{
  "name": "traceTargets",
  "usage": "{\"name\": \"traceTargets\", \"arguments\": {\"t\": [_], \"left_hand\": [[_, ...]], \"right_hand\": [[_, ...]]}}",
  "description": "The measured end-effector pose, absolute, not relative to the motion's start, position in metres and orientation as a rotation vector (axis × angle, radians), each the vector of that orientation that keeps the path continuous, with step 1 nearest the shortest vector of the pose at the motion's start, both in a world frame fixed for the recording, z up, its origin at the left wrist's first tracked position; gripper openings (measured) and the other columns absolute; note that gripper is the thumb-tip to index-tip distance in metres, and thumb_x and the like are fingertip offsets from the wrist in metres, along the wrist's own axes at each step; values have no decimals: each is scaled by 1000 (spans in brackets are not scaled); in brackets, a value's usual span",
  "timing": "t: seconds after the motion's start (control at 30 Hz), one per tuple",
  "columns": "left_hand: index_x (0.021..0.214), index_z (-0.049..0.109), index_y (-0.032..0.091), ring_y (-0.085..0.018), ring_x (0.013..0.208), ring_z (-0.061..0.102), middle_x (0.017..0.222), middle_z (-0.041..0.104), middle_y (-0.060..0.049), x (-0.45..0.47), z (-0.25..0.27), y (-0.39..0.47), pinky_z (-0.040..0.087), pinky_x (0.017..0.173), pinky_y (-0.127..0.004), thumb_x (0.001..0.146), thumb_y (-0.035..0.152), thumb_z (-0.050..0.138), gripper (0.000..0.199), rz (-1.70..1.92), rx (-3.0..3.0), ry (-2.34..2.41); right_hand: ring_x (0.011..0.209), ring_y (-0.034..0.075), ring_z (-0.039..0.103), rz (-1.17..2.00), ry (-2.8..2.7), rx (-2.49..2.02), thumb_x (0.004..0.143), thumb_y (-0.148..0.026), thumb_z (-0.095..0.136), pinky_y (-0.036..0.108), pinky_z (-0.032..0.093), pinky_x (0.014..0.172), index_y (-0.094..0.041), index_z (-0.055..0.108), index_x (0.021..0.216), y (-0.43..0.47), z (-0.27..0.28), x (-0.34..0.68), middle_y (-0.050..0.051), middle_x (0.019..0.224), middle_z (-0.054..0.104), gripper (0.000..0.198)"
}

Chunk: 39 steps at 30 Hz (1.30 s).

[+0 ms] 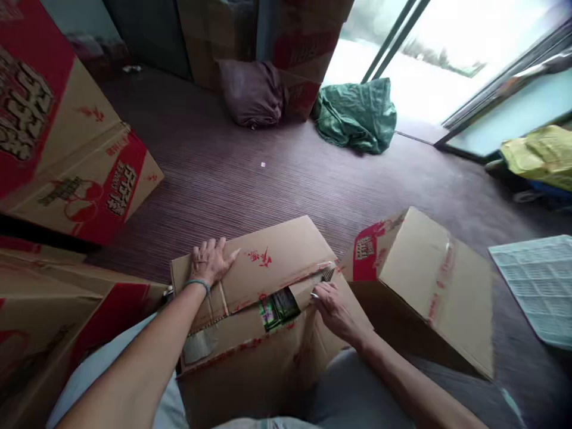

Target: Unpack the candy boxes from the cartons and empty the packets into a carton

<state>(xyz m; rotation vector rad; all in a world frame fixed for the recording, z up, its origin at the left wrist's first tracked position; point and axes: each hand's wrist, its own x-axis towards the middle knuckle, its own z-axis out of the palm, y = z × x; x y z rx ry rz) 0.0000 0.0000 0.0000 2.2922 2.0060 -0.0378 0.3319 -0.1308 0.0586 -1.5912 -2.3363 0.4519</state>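
Note:
A cardboard box (pixel 272 247) with red print stands in front of me, between my legs. Its top flaps are partly parted, and dark packaging with green and purple print (pixel 277 310) shows through the gap. My left hand (pixel 211 261) lies flat on the far flap near its left end, fingers outstretched. Over the right part of the opening, my right hand (pixel 333 311) is closed with its fingers curled by the near flap's edge. A small pale tip shows at these fingers; what it belongs to is hidden.
Another cardboard box (pixel 429 286), taped shut, stands close on the right, beside a pale plastic crate (pixel 536 286). Large printed cartons (pixel 80 179) crowd the left. Farther off lie a purple sack (pixel 252 92) and a green sack (pixel 357 116) near the bright doorway.

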Motion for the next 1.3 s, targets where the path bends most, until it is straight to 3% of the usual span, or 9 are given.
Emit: {"name": "traceTargets", "arguments": {"t": [0.2,0.33,0.47,0.6,0.77,1.3], "left_hand": [[132,52,17,-33,101,54,110,61,-15,2,3,0,37,84,-44,91,65,25,69,-61,2308,2011],[132,53,16,-34,100,54,110,61,-17,3,2,0,36,83,-44,89,66,28,70,-49,2301,2016],[129,56,16,-34,99,54,108,62,-17,4,2,-1,36,83,-44,88,67,29,70,-14,2288,2016],[130,55,16,-34,100,54,108,61,-18,3,2,-2,36,83,-44,90,65,25,70,32,2265,1998],[128,57,15,-34,100,54,107,61,-18,2,-1,-2,35,84,-45,91,64,23,70,88,2248,2000],[126,58,15,-35,99,52,106,61,-19,2,-5,-4,33,86,-46,87,66,33,69,163,2229,1992]], "right_hand": [[75,17,54,650,-2151,-1677,100,-39,32,27,40,73,-21,53,75,-123,54,336,3,76,61,38],[80,17,58,419,-1623,-2363,99,-39,29,26,40,73,-18,65,92,-106,53,366,7,91,67,42],[79,20,61,406,-1451,-2785,94,-37,38,27,40,69,-16,71,85,-99,48,378,10,88,68,40],[84,22,63,367,-1369,-2903,95,-36,36,28,42,71,-16,72,94,-105,39,360,13,92,68,42],[101,23,61,281,-1263,-2992,97,-31,27,29,44,78,-15,67,112,-107,35,351,16,113,63,45],[104,21,64,659,-1154,-3071,99,-46,33,33,48,87,-15,68,105,-68,25,401,13,114,68,46]]}}
